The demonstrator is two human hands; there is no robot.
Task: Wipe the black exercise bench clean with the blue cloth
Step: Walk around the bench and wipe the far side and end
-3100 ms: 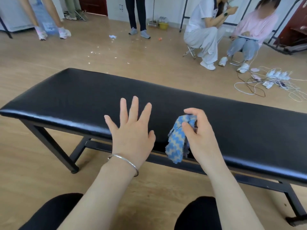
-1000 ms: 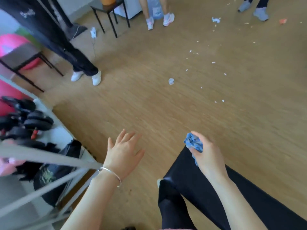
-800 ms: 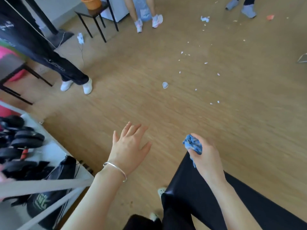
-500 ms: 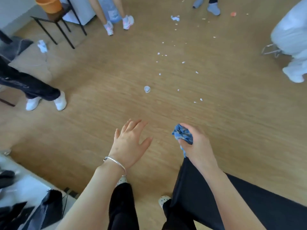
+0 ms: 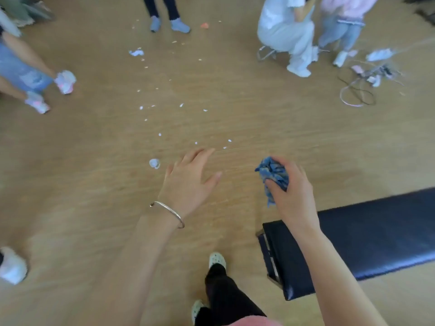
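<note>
Head view looking steeply down, blurred by motion. The right hand [image 5: 293,194] clutches the blue cloth [image 5: 273,175], with fingers and thumb curled round a crumpled wad and a loose tail hanging below. It hovers over the wooden floor [image 5: 94,161], just beyond the far corner of the short end of the black exercise bench [image 5: 376,231], and does not touch it. The left hand [image 5: 188,182], with a silver bangle [image 5: 168,212] at the wrist, is spread wide and holds nothing, well off the bench.

The bench top looks like smooth, glossy padded vinyl with rounded edges. The cloth looks soft, woven and heavily creased.

To wipe well, my judgement is this: open the wad into a flat pad under the palm, then start at this short end. Press long, overlapping strokes along the length, taking in the rolled edges.
</note>
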